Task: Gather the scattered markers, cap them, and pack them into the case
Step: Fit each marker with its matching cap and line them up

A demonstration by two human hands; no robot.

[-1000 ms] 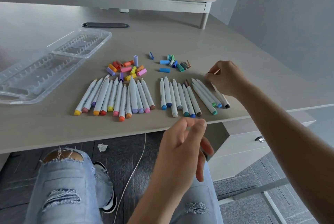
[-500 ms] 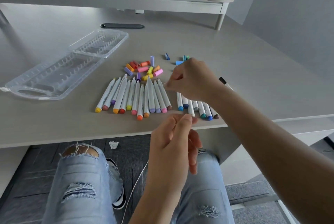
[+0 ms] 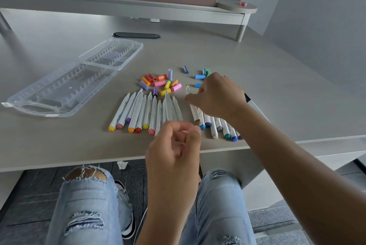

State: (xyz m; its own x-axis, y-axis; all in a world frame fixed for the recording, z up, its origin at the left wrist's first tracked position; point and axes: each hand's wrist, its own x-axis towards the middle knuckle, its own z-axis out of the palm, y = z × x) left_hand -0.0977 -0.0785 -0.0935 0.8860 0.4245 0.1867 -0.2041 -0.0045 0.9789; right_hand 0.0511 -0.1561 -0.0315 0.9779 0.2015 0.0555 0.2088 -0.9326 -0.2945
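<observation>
since a second ago the right hand (image 3: 217, 96) crossed left, now pinching a brown marker (image 3: 195, 113) over the right row; left hand (image 3: 176, 145) loosely curled, empty. two marker rows; case (image 3: 65, 86) open, left.

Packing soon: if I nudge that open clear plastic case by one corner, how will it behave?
The clear plastic case looks thin-walled and empty, so probably light and likely to slide or pivot on the smooth desk. Its two hinged halves lie flat; lifting one end may flex or fold it.
</observation>
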